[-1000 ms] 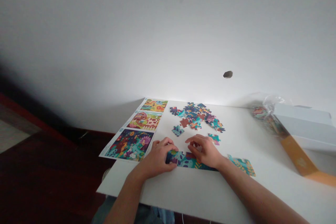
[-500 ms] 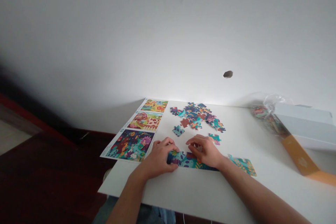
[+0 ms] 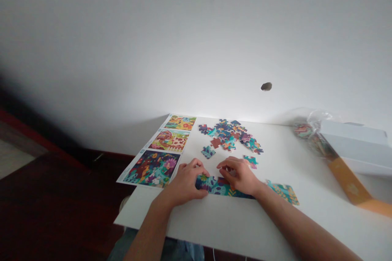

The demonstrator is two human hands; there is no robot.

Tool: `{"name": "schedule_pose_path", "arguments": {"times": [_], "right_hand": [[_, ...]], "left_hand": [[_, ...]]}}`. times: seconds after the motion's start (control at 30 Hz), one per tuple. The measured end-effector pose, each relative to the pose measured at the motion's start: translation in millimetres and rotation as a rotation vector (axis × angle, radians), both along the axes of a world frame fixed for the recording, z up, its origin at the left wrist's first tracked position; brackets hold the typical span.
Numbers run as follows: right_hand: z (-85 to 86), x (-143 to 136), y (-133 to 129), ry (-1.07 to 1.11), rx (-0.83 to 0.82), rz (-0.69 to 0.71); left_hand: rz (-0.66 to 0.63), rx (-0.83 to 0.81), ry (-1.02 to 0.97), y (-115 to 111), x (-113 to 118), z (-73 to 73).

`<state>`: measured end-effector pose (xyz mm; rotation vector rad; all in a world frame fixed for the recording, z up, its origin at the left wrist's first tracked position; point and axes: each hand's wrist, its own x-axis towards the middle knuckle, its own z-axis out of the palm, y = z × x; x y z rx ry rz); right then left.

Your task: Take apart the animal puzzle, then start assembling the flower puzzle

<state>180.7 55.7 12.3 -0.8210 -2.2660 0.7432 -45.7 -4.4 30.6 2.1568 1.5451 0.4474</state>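
Note:
A joined strip of jigsaw puzzle pieces (image 3: 217, 186) lies along the front of the white table, dark blue, teal and purple with leaves. My left hand (image 3: 187, 182) grips its left end, thumb at the near edge and fingers at the far edge. Over the strip's middle, my right hand (image 3: 239, 174) has its fingers curled in a pinch; what is between them is mostly hidden. The hand and wrist cover part of the strip. Further right lies a teal puzzle section with orange leaves (image 3: 283, 193). Just beyond my hands are a leafy loose piece (image 3: 208, 152) and a teal-and-pink piece (image 3: 251, 161).
A pile of loose puzzle pieces (image 3: 228, 133) lies toward the wall. At left, a picture sheet (image 3: 156, 149) shows three coloured scenes. An open white and orange box (image 3: 352, 142) and a clear plastic bag (image 3: 320, 119) with printed contents stand at right.
Almost nothing differs. My left hand's fingers have shifted very slightly at the strip's end; my right hand stays in place.

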Motion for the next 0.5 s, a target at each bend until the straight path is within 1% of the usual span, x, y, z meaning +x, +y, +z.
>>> {"name": "schedule_pose_path", "arguments": {"times": [0.2,0.27,0.33,0.4,0.47,0.5], "right_hand": [[-2.3,0,1,0.001,0.008,0.007],[-1.1,1,1,0.006,0.01,0.007],[1.7,2,0,0.005,0.005,0.034],[5.0,2,-2,-0.007,-0.001,0.106],[6.9,2,-3,-0.023,0.007,0.182],[7.0,2,-4,-0.031,0.017,0.197]], "left_hand": [[-0.015,0.046,-0.043,-4,-3,-1.5],[-0.002,0.063,-0.105,-5,-4,-1.2],[0.039,0.108,-0.2,-3,-2,-0.5],[0.084,0.173,-0.309,-1,6,-0.8],[0.119,0.224,-0.408,3,18,-3.3],[0.134,0.237,-0.446,5,24,-5.3]]}}
